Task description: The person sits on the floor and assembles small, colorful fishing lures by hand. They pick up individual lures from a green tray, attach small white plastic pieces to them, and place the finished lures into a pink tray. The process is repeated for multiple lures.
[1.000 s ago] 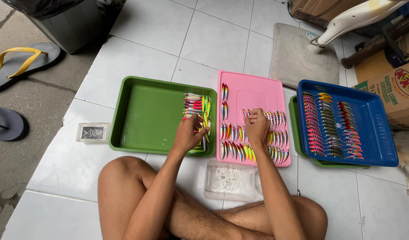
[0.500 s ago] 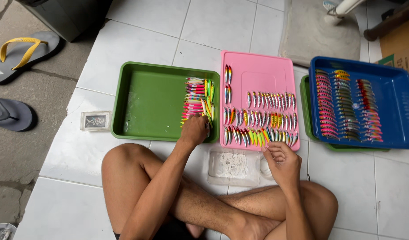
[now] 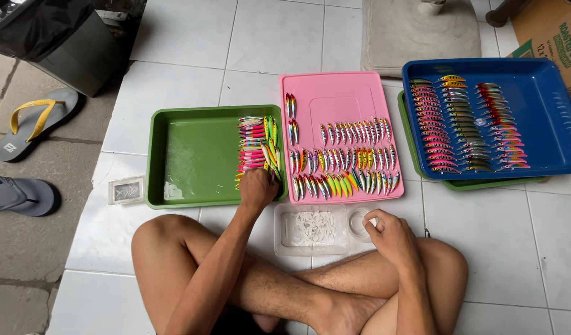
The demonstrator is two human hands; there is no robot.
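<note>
Our left hand (image 3: 258, 188) closes on small painted fishing lures (image 3: 255, 146) at the green plastic tray's (image 3: 192, 155) near-right corner; our right hand (image 3: 389, 232), withdrawn from the pink tray (image 3: 335, 93), now pinches inside the clear plastic compartment box (image 3: 322, 229).

White tiled floor (image 3: 186, 49) in daylight meets bare concrete (image 3: 25, 248), where two sandals (image 3: 34, 124) lie beside a dark bin (image 3: 56, 37).
</note>
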